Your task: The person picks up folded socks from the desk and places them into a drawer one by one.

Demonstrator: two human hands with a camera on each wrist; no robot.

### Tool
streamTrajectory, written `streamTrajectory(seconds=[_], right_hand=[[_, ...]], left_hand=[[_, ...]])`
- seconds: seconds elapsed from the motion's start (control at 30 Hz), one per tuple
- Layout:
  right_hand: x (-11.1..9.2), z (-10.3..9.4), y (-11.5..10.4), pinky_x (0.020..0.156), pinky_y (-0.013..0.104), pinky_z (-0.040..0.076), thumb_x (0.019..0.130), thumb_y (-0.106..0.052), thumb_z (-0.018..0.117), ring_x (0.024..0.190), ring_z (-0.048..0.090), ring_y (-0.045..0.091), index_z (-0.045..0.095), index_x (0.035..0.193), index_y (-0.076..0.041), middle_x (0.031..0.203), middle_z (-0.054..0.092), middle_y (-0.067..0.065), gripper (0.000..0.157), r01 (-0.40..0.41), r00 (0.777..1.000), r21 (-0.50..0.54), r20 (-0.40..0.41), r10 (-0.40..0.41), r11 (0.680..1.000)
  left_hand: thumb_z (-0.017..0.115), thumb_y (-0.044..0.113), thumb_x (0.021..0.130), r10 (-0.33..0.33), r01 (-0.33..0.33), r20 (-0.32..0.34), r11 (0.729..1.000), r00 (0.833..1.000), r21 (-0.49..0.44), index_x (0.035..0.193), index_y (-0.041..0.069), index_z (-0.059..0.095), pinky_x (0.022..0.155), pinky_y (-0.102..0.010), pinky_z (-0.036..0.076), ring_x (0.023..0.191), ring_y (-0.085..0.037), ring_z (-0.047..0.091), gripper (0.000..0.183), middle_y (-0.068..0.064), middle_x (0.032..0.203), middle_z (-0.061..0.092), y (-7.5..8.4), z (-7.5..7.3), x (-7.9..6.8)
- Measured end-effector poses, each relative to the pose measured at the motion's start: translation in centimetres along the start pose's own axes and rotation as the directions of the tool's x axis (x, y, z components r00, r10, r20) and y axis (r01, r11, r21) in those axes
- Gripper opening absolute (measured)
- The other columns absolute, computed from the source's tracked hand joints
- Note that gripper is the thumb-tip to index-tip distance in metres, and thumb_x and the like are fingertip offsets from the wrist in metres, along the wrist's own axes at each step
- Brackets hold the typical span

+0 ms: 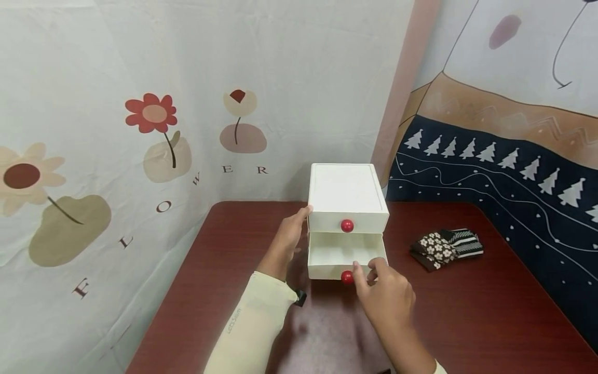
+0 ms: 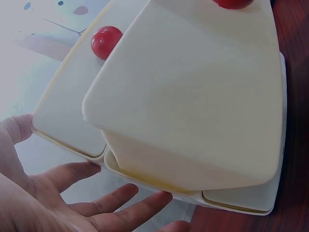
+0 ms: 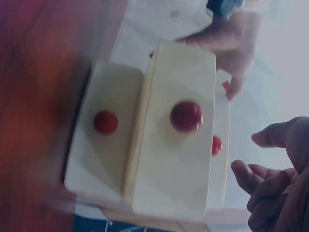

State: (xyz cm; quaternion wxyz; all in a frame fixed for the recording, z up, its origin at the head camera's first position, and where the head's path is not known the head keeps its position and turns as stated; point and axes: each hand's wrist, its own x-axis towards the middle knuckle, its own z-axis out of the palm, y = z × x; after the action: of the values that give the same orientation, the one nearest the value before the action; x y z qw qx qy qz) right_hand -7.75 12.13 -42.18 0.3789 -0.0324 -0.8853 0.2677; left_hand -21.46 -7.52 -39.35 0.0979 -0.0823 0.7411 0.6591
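The glossy white, boxy middle drawer (image 1: 324, 271) stood pulled out from a small white, plastic-looking three-drawer cabinet (image 1: 345, 187), its pale inside showing under the upper tier. A round, shiny red knob (image 1: 347, 277) sat at the centre of its front. The white top drawer (image 1: 324, 222) and the white bottom drawer (image 3: 106, 159) appeared pushed in, each with a red knob of its own.

The right hand (image 1: 388, 291) hung just beside the middle knob, thumb and forefinger apart, the other fingers loosely bent, gripping nothing. The left hand (image 1: 286, 236) had its fingers spread and fairly straight, their tips touching the cabinet's left side, seemingly to steady it.

The step in hand looked like working the middle drawer; moving it further would call for right-hand contact at its knob or front, with the left hand bracing.

The cabinet stood towards the back of a dark red-brown table (image 1: 467, 317). To its right lay a folded black-and-white patterned cloth (image 1: 444, 249); behind hung a pale, flower-printed fabric backdrop (image 1: 303, 78).
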Motion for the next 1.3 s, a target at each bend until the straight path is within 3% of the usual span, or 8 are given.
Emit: streamTrajectory(seconds=[0.13,0.33,0.53,0.7,0.83,0.9,1.1,1.3], right_hand=[[1.2,-0.3,1.4,0.044,0.042,0.040,0.088,-0.022,0.086,0.053,0.062,0.028,0.073,0.085,-0.006,0.065,0.070,0.002,0.021,0.002,0.999,-0.005,-0.042,-0.003,1.000],[3.0,-0.4,3.8,0.051,0.043,0.043,0.092,-0.021,0.083,0.058,0.066,0.029,0.072,0.083,-0.005,0.067,0.073,0.009,0.021,-0.067,0.997,0.043,-0.040,0.069,0.997],[4.7,-0.8,6.6,0.064,0.041,0.047,0.100,-0.030,0.076,0.073,0.070,0.032,0.075,0.090,-0.006,0.078,0.077,0.013,0.026,-0.242,0.970,0.067,0.021,0.241,0.968],[6.4,-1.6,8.9,0.084,0.058,0.050,0.106,-0.036,0.067,0.101,0.068,0.045,0.072,0.116,0.000,0.105,0.075,0.024,0.038,-0.347,0.917,-0.009,0.204,0.341,0.938],[7.4,-1.3,11.1,0.104,0.073,0.044,0.106,-0.033,0.065,0.130,0.052,0.058,0.058,0.138,0.007,0.137,0.057,0.038,0.051,-0.376,0.849,-0.080,0.371,0.377,0.923],[7.8,-0.8,12.3,0.107,0.076,0.042,0.104,-0.031,0.064,0.138,0.041,0.062,0.052,0.145,0.007,0.148,0.045,0.042,0.056,-0.393,0.809,-0.112,0.430,0.401,0.913],[8.3,0.4,14.6,0.102,0.087,0.038,0.100,-0.026,0.064,0.146,0.017,0.064,0.041,0.156,-0.001,0.162,0.017,0.045,0.065,-0.469,0.713,-0.187,0.497,0.495,0.863],[9.0,0.9,15.9,0.104,0.092,0.033,0.101,-0.028,0.065,0.146,0.010,0.065,0.033,0.163,-0.003,0.164,0.006,0.048,0.075,-0.475,0.681,-0.220,0.521,0.514,0.852]], left_hand=[[0.054,0.067,0.103,-0.003,0.003,-0.002,1.000,1.000,0.012,0.153,0.016,0.063,0.116,-0.081,0.037,0.148,-0.046,0.056,0.072,-0.017,0.165,0.053,-0.1,-0.1,0.0],[0.053,0.068,0.103,0.005,-0.005,0.008,1.000,1.000,0.016,0.153,0.018,0.063,0.117,-0.082,0.036,0.150,-0.047,0.053,0.072,-0.016,0.164,0.054,0.0,-0.1,-0.2],[0.053,0.069,0.102,-0.004,0.004,0.010,1.000,1.000,0.024,0.154,0.018,0.062,0.116,-0.081,0.037,0.150,-0.047,0.053,0.074,-0.015,0.165,0.053,0.1,0.0,-0.1],[0.053,0.069,0.102,-0.003,0.003,0.011,1.000,1.000,0.021,0.155,0.018,0.062,0.117,-0.081,0.036,0.152,-0.047,0.051,0.075,-0.014,0.167,0.051,0.0,0.1,-0.1],[0.052,0.069,0.102,0.003,-0.003,0.009,1.000,1.000,0.021,0.154,0.016,0.062,0.116,-0.081,0.038,0.151,-0.048,0.052,0.075,-0.016,0.165,0.053,-0.1,0.0,-0.1],[0.052,0.069,0.102,0.002,-0.002,0.011,1.000,1.000,0.017,0.155,0.015,0.061,0.116,-0.081,0.038,0.151,-0.048,0.052,0.075,-0.016,0.166,0.053,-0.1,0.0,-0.1],[0.052,0.068,0.102,0.002,-0.002,0.013,1.000,1.000,0.024,0.162,0.015,0.053,0.117,-0.081,0.037,0.154,-0.050,0.048,0.079,-0.015,0.171,0.046,-0.2,0.0,0.1],[0.054,0.068,0.101,-0.007,0.007,0.008,1.000,1.000,0.022,0.161,0.016,0.054,0.118,-0.080,0.036,0.153,-0.048,0.050,0.079,-0.014,0.172,0.046,-0.2,0.1,0.2]])
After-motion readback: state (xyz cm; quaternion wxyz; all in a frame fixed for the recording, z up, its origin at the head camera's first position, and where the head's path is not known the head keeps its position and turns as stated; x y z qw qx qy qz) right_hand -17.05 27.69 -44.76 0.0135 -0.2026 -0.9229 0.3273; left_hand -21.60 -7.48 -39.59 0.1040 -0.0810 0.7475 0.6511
